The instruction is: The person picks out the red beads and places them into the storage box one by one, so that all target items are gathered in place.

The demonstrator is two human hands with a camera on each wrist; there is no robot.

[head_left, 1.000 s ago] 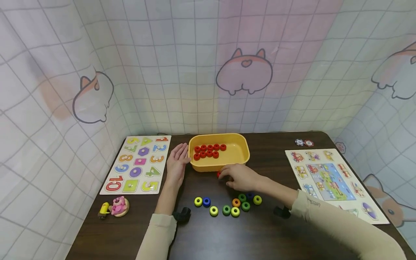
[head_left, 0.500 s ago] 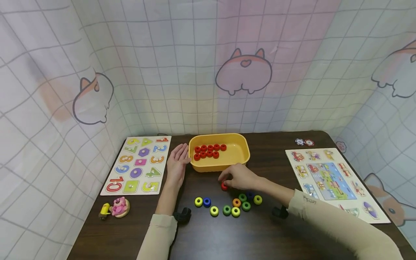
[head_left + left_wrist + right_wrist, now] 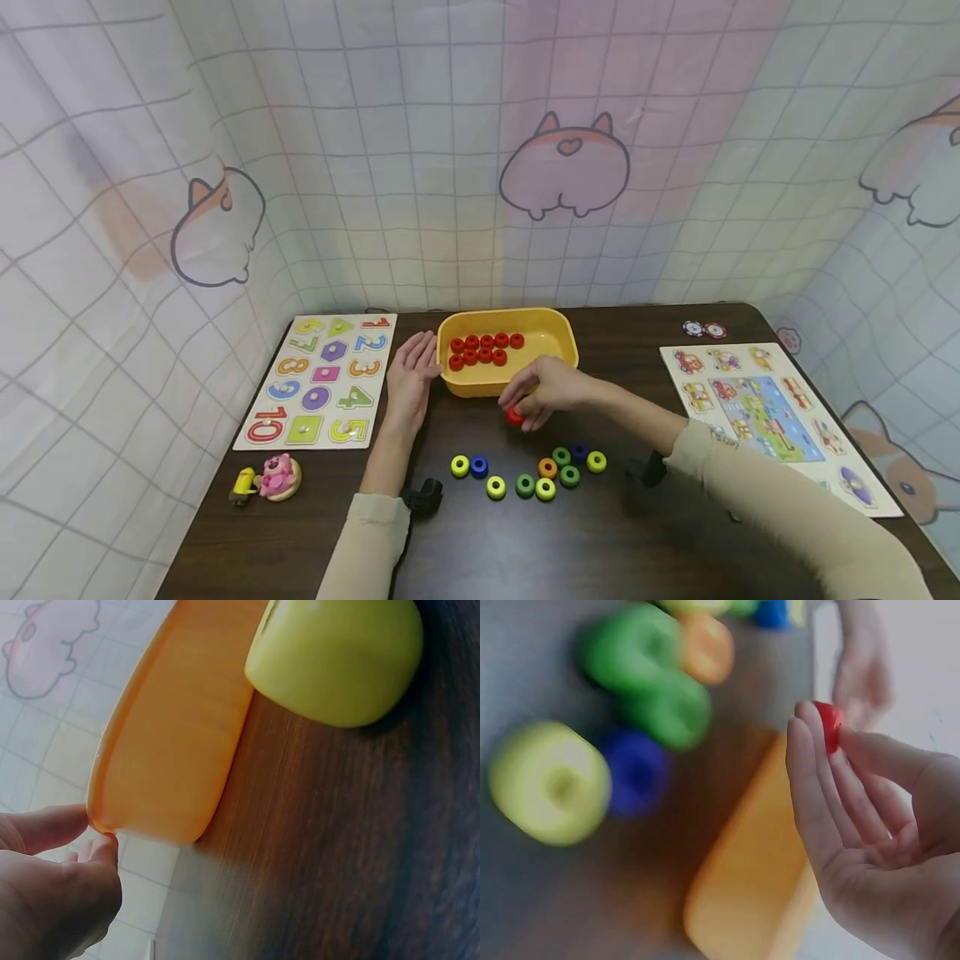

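My right hand (image 3: pixel 551 390) pinches a small red ring bead (image 3: pixel 514 416) just in front of the yellow tray (image 3: pixel 480 389). In the right wrist view the red bead (image 3: pixel 830 726) sits between thumb and fingertips. Nine-odd aside, several red beads (image 3: pixel 485 357) stand in two rows at the tray's left side. My left hand (image 3: pixel 409 379) is at the tray's left end, its thumb over the rim and its fingers along the outside. The left wrist view shows thumb and finger meeting at the tray's rim (image 3: pixel 94 814).
Loose yellow, blue, green and orange ring beads (image 3: pixel 525 486) lie in front of the tray. A number puzzle board (image 3: pixel 318 383) is at left, with small toy figures (image 3: pixel 277 477) below it. At right are a picture puzzle board (image 3: pixel 765 417) and two poker chips (image 3: pixel 703 330).
My right hand drew the red bead a little toward me, then lifted it back toward the tray in a pinch. The left hand has stayed at the tray's end.
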